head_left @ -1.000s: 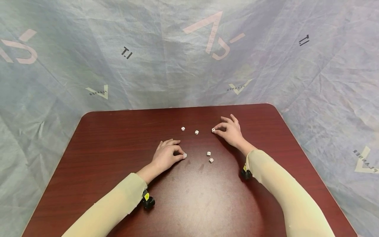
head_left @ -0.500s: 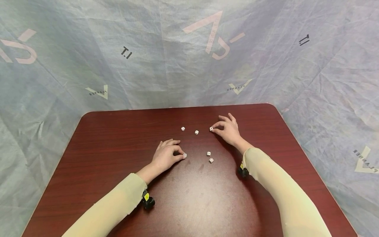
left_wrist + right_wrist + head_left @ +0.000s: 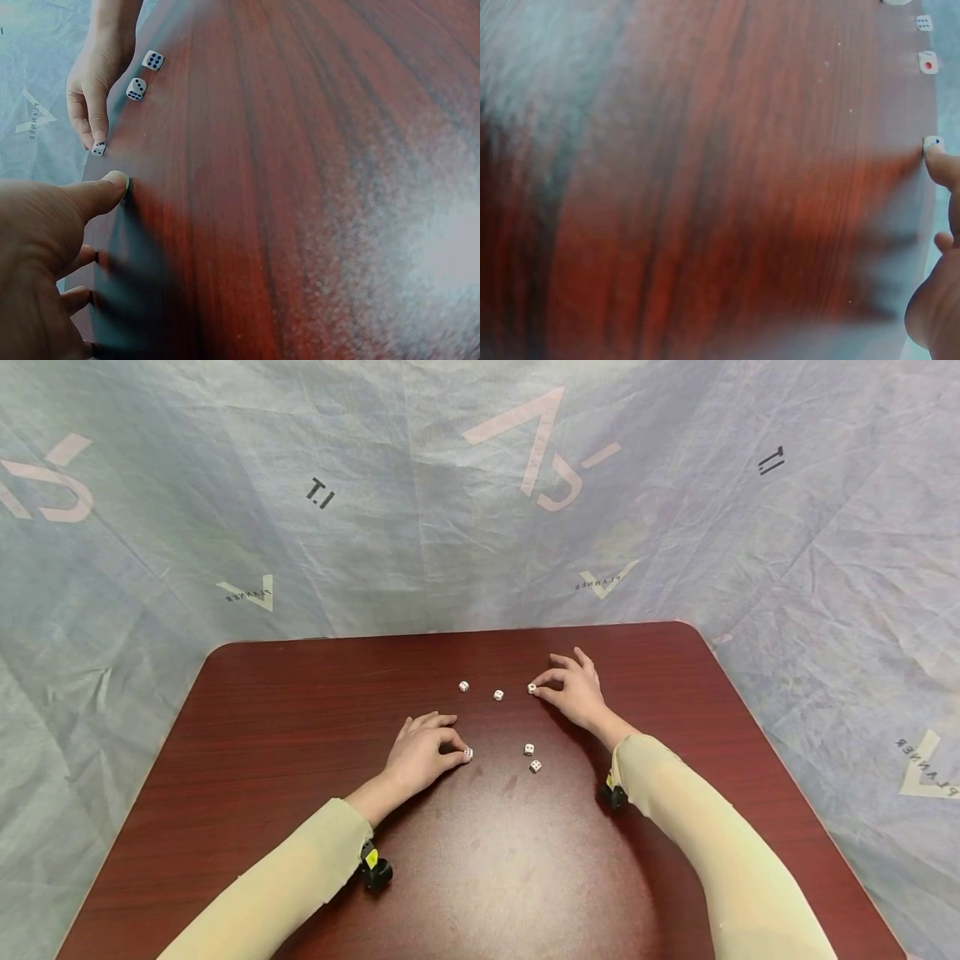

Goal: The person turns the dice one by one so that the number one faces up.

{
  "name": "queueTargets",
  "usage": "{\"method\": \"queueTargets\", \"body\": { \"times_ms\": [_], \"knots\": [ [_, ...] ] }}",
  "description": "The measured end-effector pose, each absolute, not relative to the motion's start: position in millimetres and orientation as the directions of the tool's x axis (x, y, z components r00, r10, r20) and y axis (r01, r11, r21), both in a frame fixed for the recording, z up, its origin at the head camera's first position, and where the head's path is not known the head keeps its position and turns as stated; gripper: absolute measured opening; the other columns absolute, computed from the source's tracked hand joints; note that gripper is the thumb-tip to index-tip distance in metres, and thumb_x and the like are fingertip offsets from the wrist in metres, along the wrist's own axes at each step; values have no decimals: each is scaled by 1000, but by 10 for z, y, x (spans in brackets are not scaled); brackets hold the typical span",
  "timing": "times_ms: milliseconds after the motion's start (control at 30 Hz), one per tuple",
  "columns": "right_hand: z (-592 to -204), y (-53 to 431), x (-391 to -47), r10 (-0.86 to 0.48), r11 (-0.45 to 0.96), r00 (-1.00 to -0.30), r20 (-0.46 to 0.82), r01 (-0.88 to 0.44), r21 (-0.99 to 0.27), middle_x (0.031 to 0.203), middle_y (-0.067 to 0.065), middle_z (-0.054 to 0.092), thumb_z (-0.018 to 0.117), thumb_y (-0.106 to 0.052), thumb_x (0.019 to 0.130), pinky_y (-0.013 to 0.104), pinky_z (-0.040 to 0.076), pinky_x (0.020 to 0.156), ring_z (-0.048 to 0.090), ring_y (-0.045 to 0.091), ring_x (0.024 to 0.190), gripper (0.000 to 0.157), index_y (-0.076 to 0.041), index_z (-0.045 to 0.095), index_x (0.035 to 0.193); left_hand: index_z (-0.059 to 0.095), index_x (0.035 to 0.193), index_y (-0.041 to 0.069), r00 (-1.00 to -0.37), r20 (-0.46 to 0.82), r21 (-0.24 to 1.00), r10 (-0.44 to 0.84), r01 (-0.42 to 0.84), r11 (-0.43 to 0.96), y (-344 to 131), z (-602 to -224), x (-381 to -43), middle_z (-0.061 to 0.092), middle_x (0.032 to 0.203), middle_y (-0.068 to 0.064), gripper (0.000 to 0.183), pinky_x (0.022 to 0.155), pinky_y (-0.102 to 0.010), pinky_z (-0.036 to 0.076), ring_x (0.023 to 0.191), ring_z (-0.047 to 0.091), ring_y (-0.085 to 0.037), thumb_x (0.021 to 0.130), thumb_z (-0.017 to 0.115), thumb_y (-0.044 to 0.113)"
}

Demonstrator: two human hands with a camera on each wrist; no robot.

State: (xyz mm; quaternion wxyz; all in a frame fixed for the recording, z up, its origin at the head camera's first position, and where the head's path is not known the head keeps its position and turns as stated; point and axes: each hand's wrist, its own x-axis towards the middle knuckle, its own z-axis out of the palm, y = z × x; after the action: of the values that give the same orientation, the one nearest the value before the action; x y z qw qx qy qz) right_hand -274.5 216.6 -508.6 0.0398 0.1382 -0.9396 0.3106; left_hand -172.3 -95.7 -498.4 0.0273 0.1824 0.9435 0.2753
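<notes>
Beside four loose dice on the reddish bench, a near die is pinched by the fingers of the left hand, a farther die by the right hand. Both, cubic, are turned with pips toward the head view. Printed sheeting is hung behind.

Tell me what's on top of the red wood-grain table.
The table holds four loose white dice. The left hand pinches a fifth die; the right hand pinches a sixth die. Anything beneath the hands and sleeves is hidden.
</notes>
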Motion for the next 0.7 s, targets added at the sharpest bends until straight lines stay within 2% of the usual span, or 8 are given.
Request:
{"method": "queueTargets", "body": {
  "times_ms": [133, 300, 400, 567, 700],
  "knots": [
    [-5083, 2175, -2735, -238, 762, -958, 162, -287, -581, 158, 12, 43, 79, -31, 92, 65, 4, 120, 4, 40, 155, 15, -23, 81, 104, 79, 92, 32, -932, 47, 528, 359, 328, 783, -960, -4986, -1722, 55, 150, -5, 6, 121, -62, 15, 147, 37, -34, 89, 81, 37],
    [-5060, 2233, -2709, -220, 747, -955, 199, -296, -595, 158, 15, 42, 79, -31, 92, 65, 4, 120, 4, 37, 155, 33, -18, 76, 122, 79, 93, 32, -931, 46, 523, 362, 331, 785, -953, -4984, -1719, 55, 150, -5, 7, 121, -63, 15, 147, 37, -33, 89, 81, 38],
    [-5013, 2269, -2666, -177, 738, -953, 247, -295, -607, 157, 15, 44, 79, -32, 92, 65, 5, 120, 6, 36, 155, 40, -15, 73, 128, 79, 93, 32, -931, 40, 521, 362, 329, 788, -951, -4981, -1718, 54, 150, -5, 8, 121, -62, 15, 148, 36, -33, 89, 80, 38],
    [-4882, 2282, -2521, -114, 749, -939, 325, -296, -593, 155, 12, 46, 79, -34, 91, 64, 8, 119, 10, 34, 154, 42, -15, 73, 127, 79, 94, 33, -931, 30, 516, 364, 326, 792, -954, -4977, -1723, 53, 151, -4, 8, 121, -62, 14, 148, 35, -33, 90, 79, 40],
    [-4765, 2260, -2360, -120, 758, -925, 360, -319, -569, 152, 11, 49, 81, -36, 89, 64, 10, 118, 13, 33, 153, 38, -18, 75, 122, 79, 94, 33, -931, 24, 518, 365, 324, 791, -955, -4970, -1727, 53, 151, -4, 8, 121, -62, 14, 148, 34, -33, 90, 79, 40]
  ]
}}
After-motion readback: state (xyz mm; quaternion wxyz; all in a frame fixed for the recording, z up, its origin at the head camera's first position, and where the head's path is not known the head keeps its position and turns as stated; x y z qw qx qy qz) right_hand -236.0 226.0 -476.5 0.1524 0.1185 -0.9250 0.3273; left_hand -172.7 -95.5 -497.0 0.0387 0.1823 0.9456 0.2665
